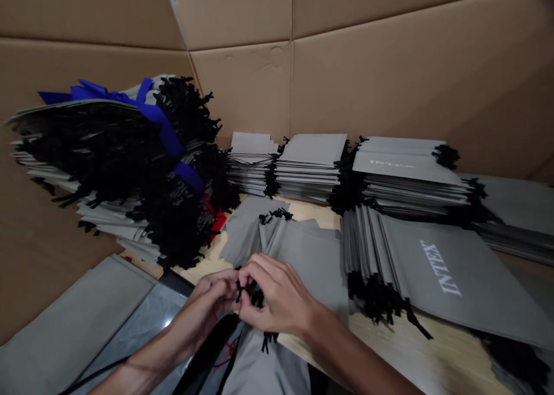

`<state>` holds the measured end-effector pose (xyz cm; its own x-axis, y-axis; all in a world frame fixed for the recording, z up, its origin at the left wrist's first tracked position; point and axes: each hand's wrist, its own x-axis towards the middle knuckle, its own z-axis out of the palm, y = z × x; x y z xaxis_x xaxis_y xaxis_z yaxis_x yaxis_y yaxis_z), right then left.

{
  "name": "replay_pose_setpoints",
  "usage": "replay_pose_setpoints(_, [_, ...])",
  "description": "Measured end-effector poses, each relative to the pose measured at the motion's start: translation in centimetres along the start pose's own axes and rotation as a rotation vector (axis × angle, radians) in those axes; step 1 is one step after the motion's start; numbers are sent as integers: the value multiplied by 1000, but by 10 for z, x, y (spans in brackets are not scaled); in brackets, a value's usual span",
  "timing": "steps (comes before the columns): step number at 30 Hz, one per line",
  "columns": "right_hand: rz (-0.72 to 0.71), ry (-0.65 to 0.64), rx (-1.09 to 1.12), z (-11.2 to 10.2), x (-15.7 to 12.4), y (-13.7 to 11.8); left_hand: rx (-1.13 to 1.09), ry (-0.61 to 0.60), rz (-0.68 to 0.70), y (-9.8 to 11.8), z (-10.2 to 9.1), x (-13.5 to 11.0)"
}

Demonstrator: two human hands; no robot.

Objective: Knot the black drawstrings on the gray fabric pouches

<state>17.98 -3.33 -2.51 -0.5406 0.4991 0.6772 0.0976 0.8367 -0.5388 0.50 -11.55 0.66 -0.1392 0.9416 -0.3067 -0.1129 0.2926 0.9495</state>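
Note:
My left hand and my right hand meet near the table's front edge, both with fingers pinched together. Between the fingertips runs a black drawstring, gripped from either side; its exact loops are partly hidden by my fingers. Below them hangs a grey drawstring bag, with more black cord ends showing at its edge. Just behind my hands lie several loose grey bags, fanned out with their black cords at the far end.
At the left rises a tall pile of bags with blue straps. Neat stacks line the cardboard wall. On the right, INTEX-printed bags lie on the wooden table. Grey sheets lie at lower left.

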Motion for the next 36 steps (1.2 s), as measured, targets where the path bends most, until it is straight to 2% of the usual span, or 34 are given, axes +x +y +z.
replay_pose_setpoints(5, [24,18,56,-2,0,1,-140,59,-72,-9,0,-5])
replay_pose_setpoints(9, [25,0,33,-2,-1,1,-141,9,-21,0,-3,-5])
replay_pose_setpoints(13, [37,-42,29,-4,-3,1,31,-41,93,8,-7,-5])
replay_pose_setpoints(17, [125,-129,55,-8,-5,0,147,-11,135,6,-13,-6])
replay_pose_setpoints(20, [149,-191,-27,-8,-6,0,216,23,183,0,-19,-7])
replay_pose_setpoints(25, [89,-266,-203,-3,-7,-1,363,122,336,-12,-21,-11])
replay_pose_setpoints(28, [52,-256,-271,-1,-4,-1,402,167,384,-20,-19,-10])
replay_pose_setpoints(32, [12,-242,-296,-1,-1,1,396,178,398,-27,-18,-5])
replay_pose_setpoints(36, [-9,-250,-266,-3,1,3,460,162,428,-24,-20,-5])
